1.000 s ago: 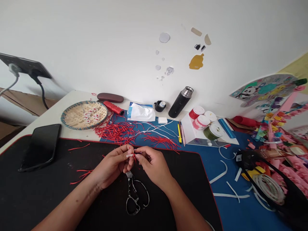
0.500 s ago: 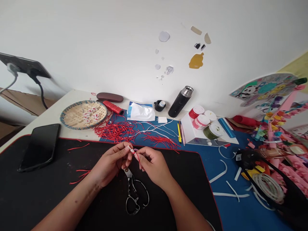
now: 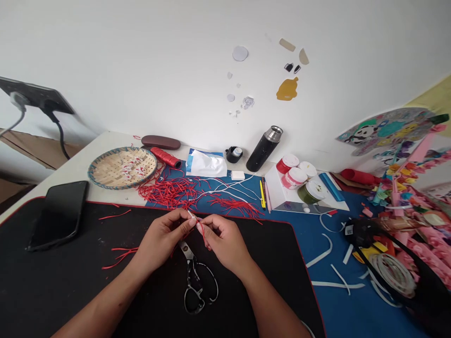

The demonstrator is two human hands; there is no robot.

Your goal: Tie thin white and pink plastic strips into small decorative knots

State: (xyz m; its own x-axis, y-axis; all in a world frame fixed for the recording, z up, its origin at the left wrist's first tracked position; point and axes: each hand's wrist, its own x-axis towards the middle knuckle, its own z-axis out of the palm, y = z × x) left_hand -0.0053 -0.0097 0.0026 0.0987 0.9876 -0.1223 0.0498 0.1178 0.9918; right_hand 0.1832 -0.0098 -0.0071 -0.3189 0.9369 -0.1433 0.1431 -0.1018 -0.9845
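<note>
Over the black mat my left hand (image 3: 168, 236) pinches a small white strip (image 3: 190, 214) between thumb and forefinger. Close beside it, my right hand (image 3: 221, 238) is closed on a thin red cord (image 3: 202, 229), whose loop hangs below the thumb. Strip and cord meet between the two sets of fingertips; how they are joined is too small to tell. Under the hands lie scissors (image 3: 193, 277) with black handles, their blade tips hidden by the left hand. A pile of cut red cords (image 3: 169, 191) lies just beyond the hands.
At the left are a woven basket (image 3: 100, 171) with small red-and-white pieces and a black phone (image 3: 59, 216). A red thread spool (image 3: 165, 157), a black thermos (image 3: 262, 152) and paint jars (image 3: 295, 177) line the wall. White strips (image 3: 326, 251) lie at right.
My left thumb and fingers have shifted slightly right along the white strip, covering more of it and closing toward my right fingertips. My right hand stays nearly still.
</note>
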